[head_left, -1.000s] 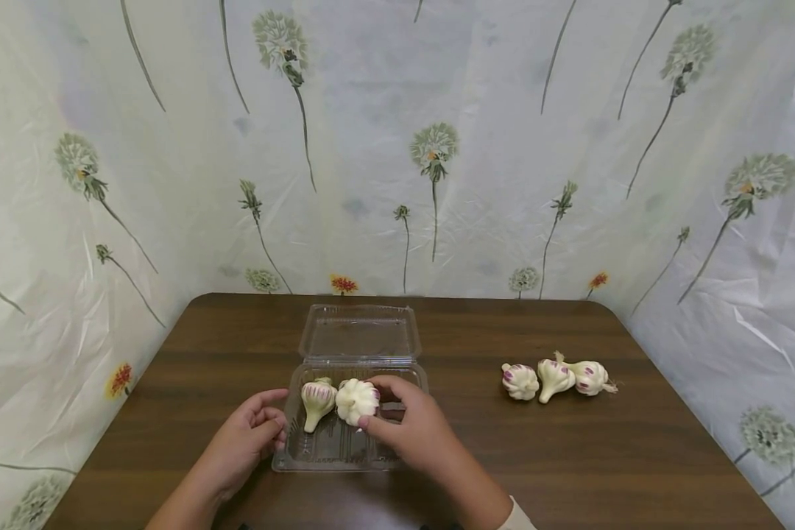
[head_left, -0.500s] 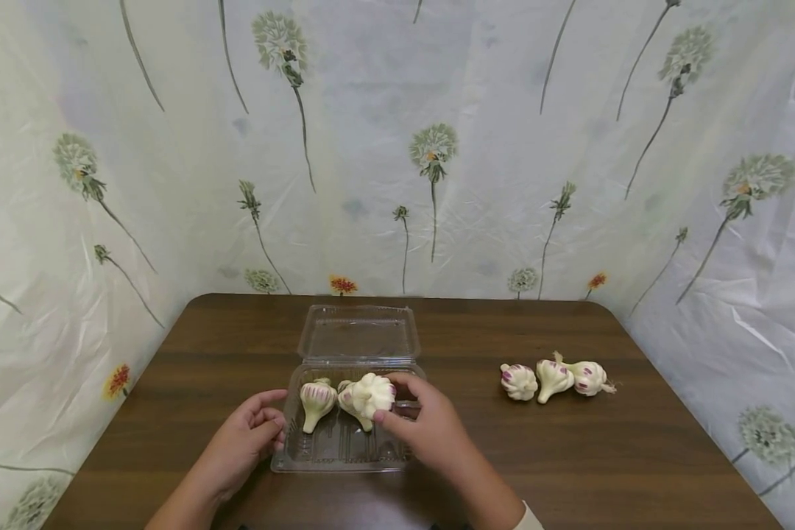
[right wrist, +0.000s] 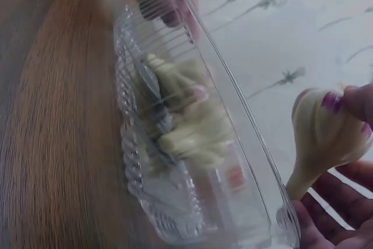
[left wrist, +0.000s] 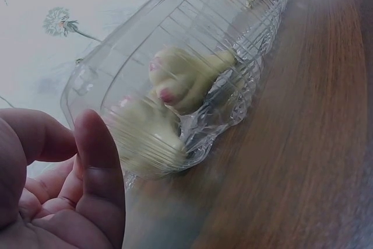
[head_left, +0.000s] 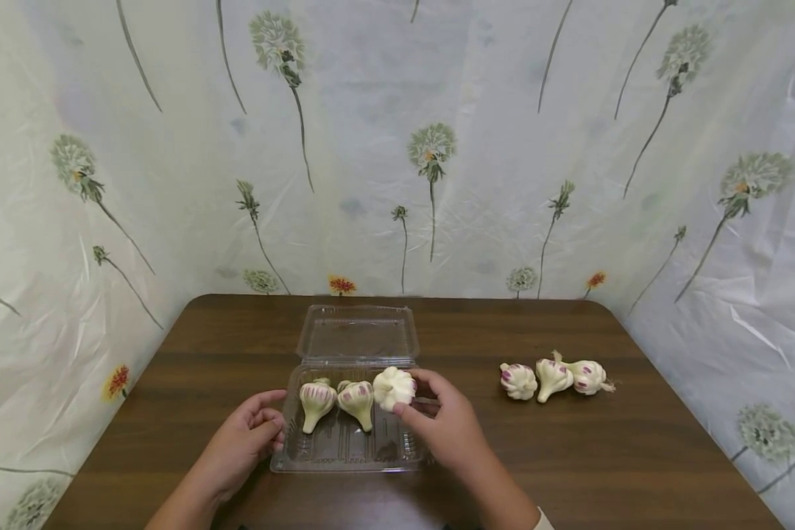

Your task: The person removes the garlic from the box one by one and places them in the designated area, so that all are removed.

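Observation:
A clear hinged plastic container [head_left: 344,464] lies with its lid [head_left: 359,335] folded back. In its left part sits a purple-streaked garlic bulb [head_left: 318,403], and beside it a second bulb [head_left: 355,403]; pale parts of more garlic show behind them. My left hand [head_left: 248,438] is at the container's left edge, thumb and index finger pinching the rim in the left wrist view. Over the container's right side, my right hand [head_left: 447,419] holds another garlic bulb [head_left: 394,388] between thumb and fingers. That bulb hangs neck down above the rim in the right wrist view.
To the right on the brown wooden table [head_left: 238,346] lie a single garlic bulb [head_left: 519,381], one in the middle [head_left: 554,378] and one with a rooty tail [head_left: 589,377]. A dandelion-patterned curtain [head_left: 344,147] surrounds the table's back and sides.
My right hand has moved right with its garlic bulb, from over the second bulb to the container's right side, uncovering that second bulb. My left hand stays at the left edge.

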`<state>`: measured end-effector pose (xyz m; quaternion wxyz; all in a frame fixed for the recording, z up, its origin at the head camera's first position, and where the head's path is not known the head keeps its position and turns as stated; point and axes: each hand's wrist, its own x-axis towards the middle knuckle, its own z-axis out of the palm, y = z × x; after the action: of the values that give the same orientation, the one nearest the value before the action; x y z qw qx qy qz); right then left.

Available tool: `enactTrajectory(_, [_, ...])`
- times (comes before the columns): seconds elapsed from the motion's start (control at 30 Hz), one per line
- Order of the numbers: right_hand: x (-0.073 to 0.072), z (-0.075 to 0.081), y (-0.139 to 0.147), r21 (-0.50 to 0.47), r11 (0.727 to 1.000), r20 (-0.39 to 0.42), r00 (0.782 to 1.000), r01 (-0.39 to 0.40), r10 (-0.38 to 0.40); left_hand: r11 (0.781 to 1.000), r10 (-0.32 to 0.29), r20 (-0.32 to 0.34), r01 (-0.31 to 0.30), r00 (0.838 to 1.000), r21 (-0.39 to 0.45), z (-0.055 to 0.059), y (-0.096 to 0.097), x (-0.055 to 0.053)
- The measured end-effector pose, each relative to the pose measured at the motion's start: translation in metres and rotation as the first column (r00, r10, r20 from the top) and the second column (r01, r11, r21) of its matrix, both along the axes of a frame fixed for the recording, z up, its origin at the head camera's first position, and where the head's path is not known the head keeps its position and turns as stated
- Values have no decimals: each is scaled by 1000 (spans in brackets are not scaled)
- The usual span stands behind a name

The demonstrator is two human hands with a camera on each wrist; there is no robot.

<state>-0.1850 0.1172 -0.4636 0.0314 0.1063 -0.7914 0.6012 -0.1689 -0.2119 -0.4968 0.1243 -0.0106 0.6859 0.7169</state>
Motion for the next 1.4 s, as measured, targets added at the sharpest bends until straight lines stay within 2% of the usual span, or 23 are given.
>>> enactTrajectory(0.33, [2, -2, 16, 16, 996, 18, 996, 84, -85, 1000, 7, 15, -7, 1000, -14, 2, 0, -1])
enactTrajectory(0.83, [4, -11, 37, 27, 988, 43, 987, 151, -152, 1000, 11, 16, -11, 1000, -24, 4, 1, -1])
enactTrajectory(1.07, [3, -15, 46, 77, 985, 35, 987, 156, -159, 1000, 16, 23, -16, 1000, -16, 5, 3, 0])
enactTrajectory(1.23, [3, -19, 56, 130, 974, 40, 980, 188, -194, 1000, 9, 18, -9, 1000, -19, 6, 3, 0])
enactTrajectory(1.4, [4, -21, 64, 142, 970, 30, 979, 195, -201, 1000, 7, 26, -7, 1000, -22, 4, 2, 0])
